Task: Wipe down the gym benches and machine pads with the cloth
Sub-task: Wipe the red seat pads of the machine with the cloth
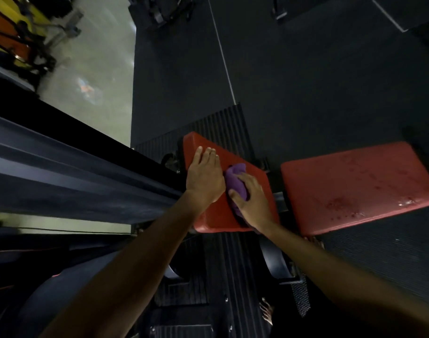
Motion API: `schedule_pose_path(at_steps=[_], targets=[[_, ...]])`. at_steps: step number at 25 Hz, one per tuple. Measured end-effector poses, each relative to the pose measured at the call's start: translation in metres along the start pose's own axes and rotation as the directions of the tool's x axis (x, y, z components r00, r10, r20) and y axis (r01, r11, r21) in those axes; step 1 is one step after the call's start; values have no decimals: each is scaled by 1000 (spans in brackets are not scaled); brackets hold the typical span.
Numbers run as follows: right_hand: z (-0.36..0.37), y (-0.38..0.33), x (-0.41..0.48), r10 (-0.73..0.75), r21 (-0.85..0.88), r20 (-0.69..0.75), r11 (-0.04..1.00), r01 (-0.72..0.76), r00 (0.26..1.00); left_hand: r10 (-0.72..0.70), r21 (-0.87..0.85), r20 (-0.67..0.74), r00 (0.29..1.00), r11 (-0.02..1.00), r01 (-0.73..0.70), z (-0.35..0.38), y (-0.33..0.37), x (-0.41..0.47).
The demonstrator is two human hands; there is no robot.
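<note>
Most of cloth (236,178) hidden under R hand (252,202); red pad (359,184) cut by pic edge; top-left equip. (21,37) blurred.

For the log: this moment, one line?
left hand flat on left red pad | right hand grips purple cloth there | right red pad wet-spotted

A purple cloth (235,181) is seen bunched into a wad on the left red pad (223,218), near the pad's middle, and is gripped and pressed down by the right hand (252,203). The left red pad is tilted, with rounded corners and a smooth vinyl-like cover, and is touched flat by the left hand (205,176) just beside the cloth. A second red pad (355,186) is set apart to the right, its surface speckled with wet spots.
</note>
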State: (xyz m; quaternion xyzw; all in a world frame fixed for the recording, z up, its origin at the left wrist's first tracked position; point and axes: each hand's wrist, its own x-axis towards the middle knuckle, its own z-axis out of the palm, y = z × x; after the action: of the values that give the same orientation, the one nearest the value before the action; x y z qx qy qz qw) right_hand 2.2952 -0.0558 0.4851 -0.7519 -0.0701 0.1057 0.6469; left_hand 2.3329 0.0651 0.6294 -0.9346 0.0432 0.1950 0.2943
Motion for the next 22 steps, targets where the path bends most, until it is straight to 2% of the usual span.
schedule_pose_path(at_steps=[2,5,7,8,9,11,12,14,16,19,20,21,22], targets=[[-4,26,2,50,-18,70,999,-48,996,-15,8,4,1000,1000,15,0,2,11],[3,59,58,250,-1,45,968,-250,967,-33,41,-13,999,999,34,-4,5,17],[-2,40,100,391,57,56,917,-394,919,-23,83,-24,999,996,24,-4,6,16],[-4,25,111,410,71,50,908,-413,911,-16,104,-29,999,994,19,-3,7,14],[-3,9,114,387,65,39,919,-389,921,-14,118,-36,999,993,19,-2,8,15],[-1,-10,101,246,113,32,962,-248,969,-25,97,-39,999,995,29,-2,9,23],[0,-6,87,158,129,59,978,-164,986,-31,93,-30,999,995,34,0,11,27],[-6,15,57,86,124,141,987,-104,986,-38,123,-9,999,992,39,4,13,32],[-14,41,63,111,81,167,989,-126,980,-54,131,-1,999,990,53,6,14,34],[-15,38,109,337,0,82,941,-339,938,-76,122,-36,996,989,80,7,14,32],[-11,29,128,364,-3,73,931,-365,928,-76,130,-36,996,988,80,7,15,31],[-7,15,146,331,5,89,943,-332,940,-73,142,-31,997,987,76,7,16,32],[-2,0,161,231,14,121,972,-234,965,-67,149,-24,997,986,69,7,16,33]])
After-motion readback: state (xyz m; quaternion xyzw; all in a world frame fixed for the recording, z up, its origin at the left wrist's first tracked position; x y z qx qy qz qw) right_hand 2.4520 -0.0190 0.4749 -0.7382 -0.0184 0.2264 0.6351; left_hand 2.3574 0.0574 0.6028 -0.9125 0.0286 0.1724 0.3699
